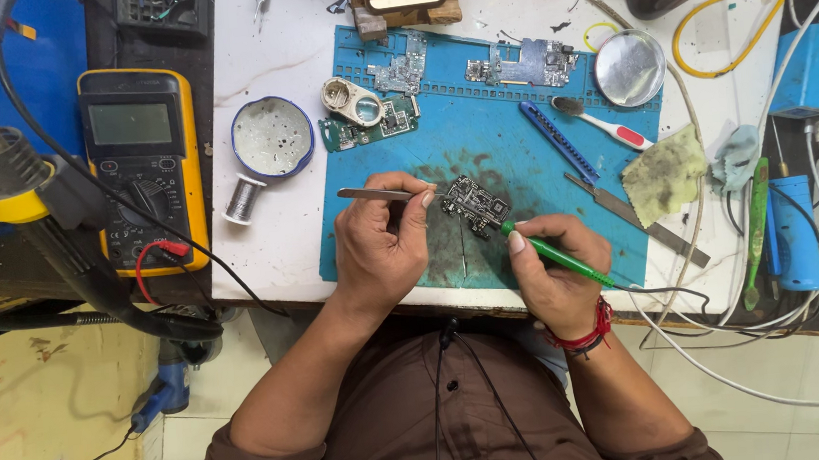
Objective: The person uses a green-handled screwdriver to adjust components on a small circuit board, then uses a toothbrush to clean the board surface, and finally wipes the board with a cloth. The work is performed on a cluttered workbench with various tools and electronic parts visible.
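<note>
Seen from above, both forearms, sleeved in brown to the elbows, angle inward from the lower edge and meet near the middle. The left hand [381, 242] is curled, knuckles up, thumb and forefinger pinched shut on slim metal tweezers [378, 194]. The right hand [554, 272], a red thread band at its wrist, is closed in a pen grip around a green-handled soldering iron [553, 256], forefinger stretched along the shaft. The two hands sit near each other, not touching
</note>
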